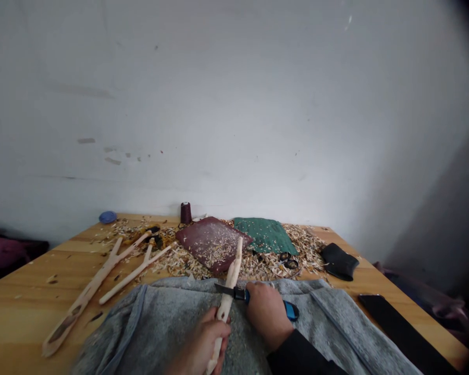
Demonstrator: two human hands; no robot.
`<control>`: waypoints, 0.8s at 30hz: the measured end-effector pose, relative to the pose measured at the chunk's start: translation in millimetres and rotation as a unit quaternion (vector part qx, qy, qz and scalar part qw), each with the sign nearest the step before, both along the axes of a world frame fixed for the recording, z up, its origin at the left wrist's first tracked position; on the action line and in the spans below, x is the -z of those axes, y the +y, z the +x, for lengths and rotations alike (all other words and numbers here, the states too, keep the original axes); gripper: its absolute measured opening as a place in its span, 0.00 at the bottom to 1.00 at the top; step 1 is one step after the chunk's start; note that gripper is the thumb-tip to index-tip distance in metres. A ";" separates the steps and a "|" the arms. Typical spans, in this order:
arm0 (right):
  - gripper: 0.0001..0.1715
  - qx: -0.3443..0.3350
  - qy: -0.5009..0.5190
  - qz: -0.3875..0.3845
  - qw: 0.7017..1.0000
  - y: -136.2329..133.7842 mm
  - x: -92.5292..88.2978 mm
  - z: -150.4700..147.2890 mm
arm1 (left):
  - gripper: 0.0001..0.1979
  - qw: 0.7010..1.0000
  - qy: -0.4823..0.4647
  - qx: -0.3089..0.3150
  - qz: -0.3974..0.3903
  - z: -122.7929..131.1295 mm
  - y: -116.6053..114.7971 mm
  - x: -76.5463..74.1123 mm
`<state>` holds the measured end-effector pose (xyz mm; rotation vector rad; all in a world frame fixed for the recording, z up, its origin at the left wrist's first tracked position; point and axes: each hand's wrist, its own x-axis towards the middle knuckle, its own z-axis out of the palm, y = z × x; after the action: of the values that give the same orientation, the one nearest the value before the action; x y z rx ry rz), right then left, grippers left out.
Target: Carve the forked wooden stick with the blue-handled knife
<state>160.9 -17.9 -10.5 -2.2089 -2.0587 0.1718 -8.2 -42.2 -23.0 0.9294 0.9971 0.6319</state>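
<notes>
Peeled wood stick (227, 297) gripped by L hand (201, 346), carving knife (238, 294) held in R hand (268, 315).
L fingers (214, 325) & R fingers (256, 294) closed, blade (223, 288) against stick, stick over grey fleece cloth (156, 325), shavings (297, 255) on worktop (23, 312) beyond.

Count: one left hand (203, 346), one right hand (268, 315), one knife (238, 294), one held stick (230, 284). On the table (23, 307): two carved sticks (89, 286) (136, 273), one spool (185, 213), one board (211, 244), one green cloth (264, 234), one pair of scissors (289, 260), one black pouch (339, 261), one black strap (404, 336), one blue disc (108, 217). Shavings too many to count.
</notes>
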 end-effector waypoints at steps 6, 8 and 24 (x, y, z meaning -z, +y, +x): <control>0.19 -0.040 -0.002 0.002 0.999 -4.0 -0.6 2.1 | 0.13 0.999 0.031 -0.014 -0.009 4.9 1.9 7.2; 0.18 -0.065 0.001 -0.002 0.998 -6.1 -1.1 1.0 | 0.13 1.000 0.012 -0.003 -0.005 3.2 1.0 5.0; 0.14 -0.091 0.020 -0.017 0.996 -7.9 -0.7 -6.8 | 0.13 0.998 0.057 -0.027 -0.018 8.6 3.0 9.5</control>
<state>154.1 -25.8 -9.8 -2.0165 -2.2506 0.2659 0.5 -39.2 -32.5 0.9183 1.1352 0.6094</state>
